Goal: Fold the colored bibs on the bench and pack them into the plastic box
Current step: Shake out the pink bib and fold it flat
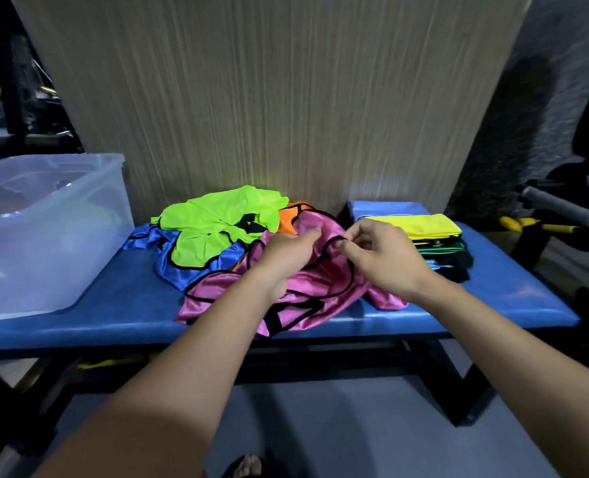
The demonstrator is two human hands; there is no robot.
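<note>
- Plastic box [44, 236], clear, sits at the 9 o'clock end of the blue padded bench [130, 305]; its near corner reaches close to the bench's front edge, and dim shapes show through its wall, too blurred to name.
- Bare blue padding lies between the box and the heap, and along the front edge toward 5 o'clock.
- Heap of unfolded bibs at the bench's middle: a neon green bib [217, 229] on top toward 11 o'clock, a blue bib [168, 263] under it, an orange bib [287, 220] peeking out at 12 o'clock against the wall.
- Pink bib [237, 305], black-trimmed, spreads from the heap to the front edge, one fold hanging just over it.
- Left hand [286, 253] rests on the pink bib with fingers curled into the cloth, gripping a gather of it.
- Right hand [382, 257], just beside it toward 3 o'clock, pinches the pink bib's black trim between thumb and fingertips, lifting that edge off the padding.
- Stack of folded bibs [434, 243] at 2 o'clock, a yellow one on top, green and darker ones below, near the pink bib's right corner.
- Wood-grain wall panel [286, 98] closes the bench's far side.
- Grey foam roller bar [558, 205] juts beyond the bench's 3 o'clock end.
- Grey floor [337, 426] below, dark bench legs at both ends.
</note>
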